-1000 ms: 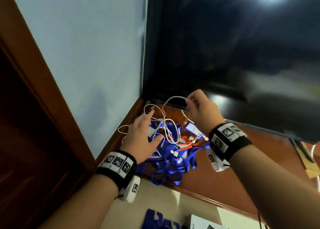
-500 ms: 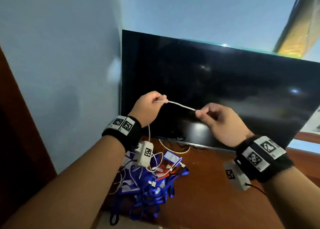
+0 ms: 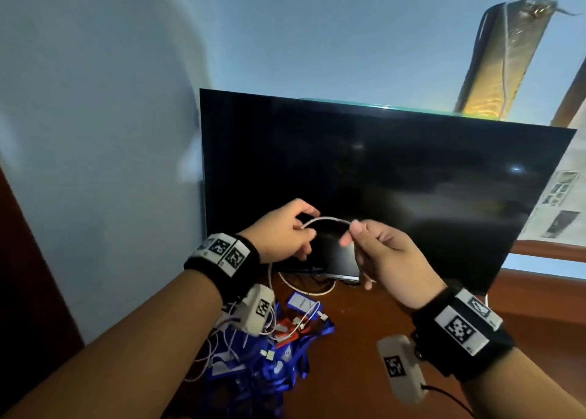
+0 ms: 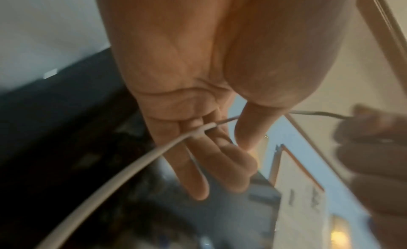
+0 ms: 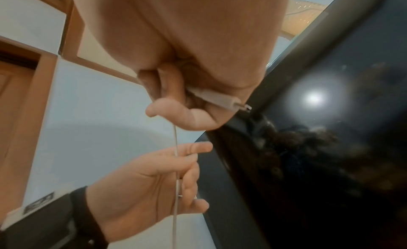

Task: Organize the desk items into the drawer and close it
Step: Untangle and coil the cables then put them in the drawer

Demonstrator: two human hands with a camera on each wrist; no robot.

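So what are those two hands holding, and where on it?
A white cable: right hand pinches near its plug end, left hand further along.

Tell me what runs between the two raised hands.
A short arc of white cable spans the gap, pinched by the left hand and the right hand. Behind it is only the dark screen. The head view shows this best.

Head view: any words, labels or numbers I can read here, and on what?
No readable text.
Wristband squares: black-and-white coded patterns, no words.
Blue badge card on the desk: print too small to read.
Blue lanyards: white marks blurred.
Papers on the right: blurred.
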